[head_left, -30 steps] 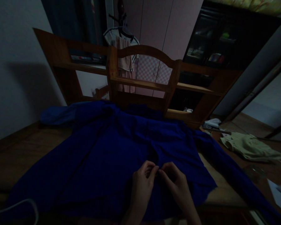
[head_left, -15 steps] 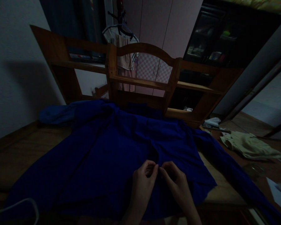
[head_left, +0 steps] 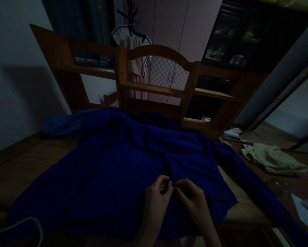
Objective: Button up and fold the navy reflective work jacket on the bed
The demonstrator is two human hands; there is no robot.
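A dark blue long-sleeved shirt [head_left: 123, 171] lies spread over the wooden surface, one sleeve reaching to the lower right. Both hands work at the raised edge of its front, right of the middle. My left hand [head_left: 156, 197] pinches the cloth between thumb and fingertips. Close beside it, my right hand [head_left: 192, 197] has thumb and forefinger pressed together on the same edge, the fingertips of the two hands nearly touching. Any button between the fingers is too small and dark to make out.
Behind the shirt stands a wooden shelf frame [head_left: 154, 90]. A lighter blue cloth [head_left: 62, 124] lies at the left. To the right are a folded yellowish garment [head_left: 274, 157], a clear glass object [head_left: 277, 185] and papers [head_left: 305, 209]. A white cable [head_left: 27, 219] curves at lower left.
My right fingertips have shifted slightly left, closer to my left thumb. The shirt lies almost the same, and the view has tilted very little.
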